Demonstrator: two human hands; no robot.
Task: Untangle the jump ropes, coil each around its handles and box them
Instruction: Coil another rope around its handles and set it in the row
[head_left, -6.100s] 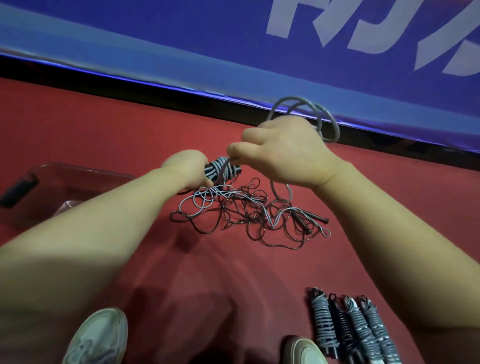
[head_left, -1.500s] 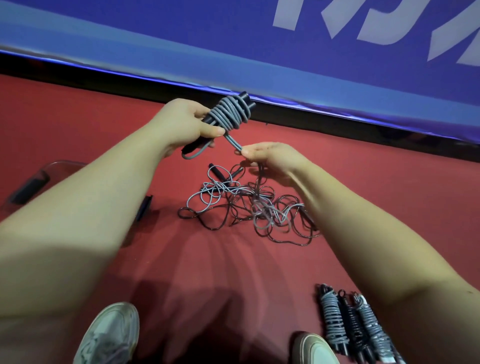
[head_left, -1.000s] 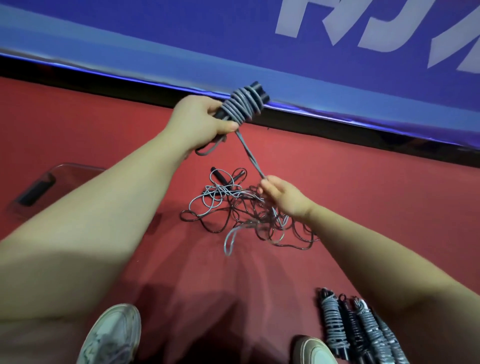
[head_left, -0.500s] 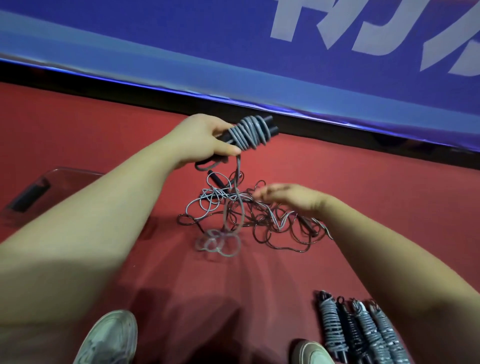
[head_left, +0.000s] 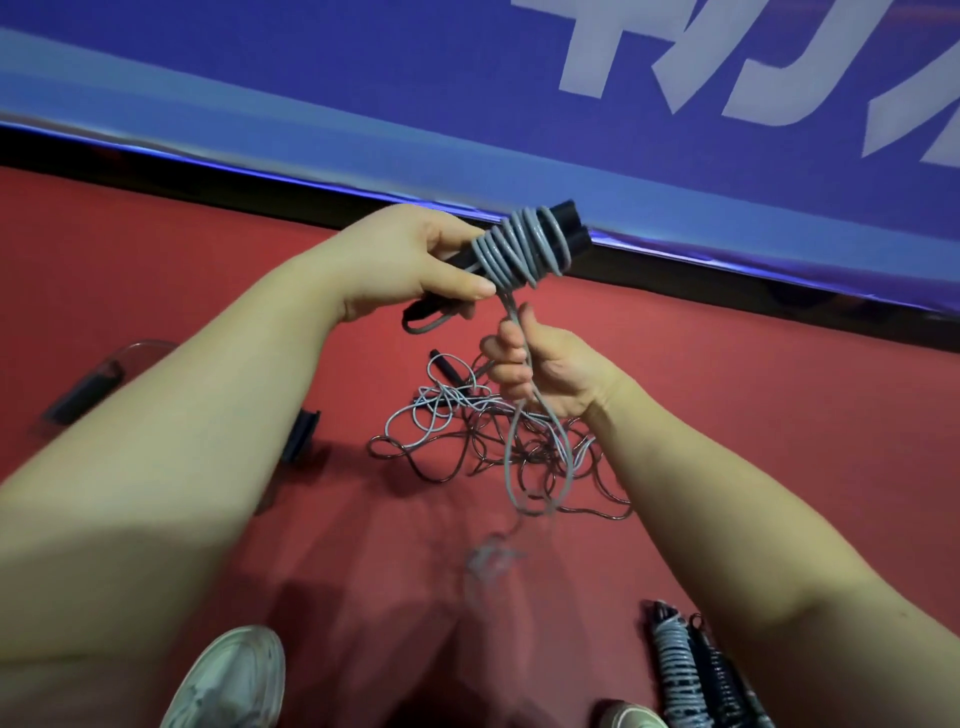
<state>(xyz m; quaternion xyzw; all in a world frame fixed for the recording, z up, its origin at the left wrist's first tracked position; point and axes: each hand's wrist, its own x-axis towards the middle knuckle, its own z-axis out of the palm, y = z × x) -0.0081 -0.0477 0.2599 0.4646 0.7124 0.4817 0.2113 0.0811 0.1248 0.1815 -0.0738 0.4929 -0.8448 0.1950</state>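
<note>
Coiled ropes (head_left: 685, 670) lie nearest, side by side on the red floor (head_left: 779, 415) at lower right, partly hidden by the right forearm. The right shoe (head_left: 631, 718) is just beside them and the left shoe (head_left: 228, 680) is well to the left. Farther out, the tangle (head_left: 457, 436) of grey and dark ropes sprawls on the floor, with a loose handle (head_left: 442, 364) at its far edge. A clear box (head_left: 83, 389) sits left of it, mostly hidden behind the left forearm. Above the tangle the right hand (head_left: 550, 374) is clenched round a grey rope (head_left: 540, 467), whose loop hangs below the fist. That rope runs up to the handles (head_left: 566, 228), where it is wound in several turns. The left hand (head_left: 415, 260) grips the handles in the air, thumb and fingers wrapped round them. A blue banner (head_left: 363, 78) stands beyond.
</note>
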